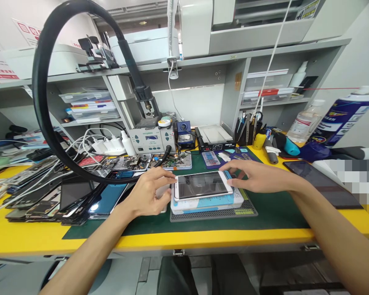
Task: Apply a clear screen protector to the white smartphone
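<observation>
A white-framed smartphone (pixel 203 185) with a dark screen lies face up on a white and blue box (pixel 209 203). Beneath the box is a grey perforated mat (pixel 247 208). My left hand (pixel 152 191) has its bent fingers and thumb at the phone's left end, closed on that edge. At the opposite end, my right hand (pixel 253 175) curls its thumb and index finger around the right edge. Its other fingers are partly hidden behind the thumb.
A thick black hose (pixel 38 82) loops over the left side from the rework station (pixel 150 139). Stacked phone parts (pixel 76 196) lie at left on the green work mat (pixel 279 213). A dark tablet (pixel 320 182), a spray can (pixel 341 116) and a tool holder (pixel 246 131) stand at right.
</observation>
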Tool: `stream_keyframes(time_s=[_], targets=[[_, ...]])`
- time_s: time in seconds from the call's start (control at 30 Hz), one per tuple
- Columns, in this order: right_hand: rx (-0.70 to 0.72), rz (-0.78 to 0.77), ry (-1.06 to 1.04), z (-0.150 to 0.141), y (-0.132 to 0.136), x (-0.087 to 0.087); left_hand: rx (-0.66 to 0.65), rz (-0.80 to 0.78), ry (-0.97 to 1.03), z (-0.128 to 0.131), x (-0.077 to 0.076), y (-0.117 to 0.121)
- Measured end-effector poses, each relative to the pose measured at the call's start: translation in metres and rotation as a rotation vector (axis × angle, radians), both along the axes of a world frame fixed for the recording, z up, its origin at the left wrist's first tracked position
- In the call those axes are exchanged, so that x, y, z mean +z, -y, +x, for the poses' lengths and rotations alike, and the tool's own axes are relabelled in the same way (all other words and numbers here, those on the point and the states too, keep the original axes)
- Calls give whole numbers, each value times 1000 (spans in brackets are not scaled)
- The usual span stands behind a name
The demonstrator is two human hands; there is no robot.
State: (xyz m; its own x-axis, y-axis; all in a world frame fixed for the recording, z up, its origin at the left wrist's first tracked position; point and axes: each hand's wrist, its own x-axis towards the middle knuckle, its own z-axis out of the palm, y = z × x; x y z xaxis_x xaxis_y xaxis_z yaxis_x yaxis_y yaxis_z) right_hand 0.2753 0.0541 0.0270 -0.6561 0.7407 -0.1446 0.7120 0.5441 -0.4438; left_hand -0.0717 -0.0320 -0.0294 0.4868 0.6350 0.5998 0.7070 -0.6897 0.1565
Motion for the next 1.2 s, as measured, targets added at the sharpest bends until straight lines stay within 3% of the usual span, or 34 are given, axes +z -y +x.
stream_keyframes(time_s=[1.2], targets=[[15, 0, 10, -1, 3, 2, 15, -13, -7, 0, 0, 0]])
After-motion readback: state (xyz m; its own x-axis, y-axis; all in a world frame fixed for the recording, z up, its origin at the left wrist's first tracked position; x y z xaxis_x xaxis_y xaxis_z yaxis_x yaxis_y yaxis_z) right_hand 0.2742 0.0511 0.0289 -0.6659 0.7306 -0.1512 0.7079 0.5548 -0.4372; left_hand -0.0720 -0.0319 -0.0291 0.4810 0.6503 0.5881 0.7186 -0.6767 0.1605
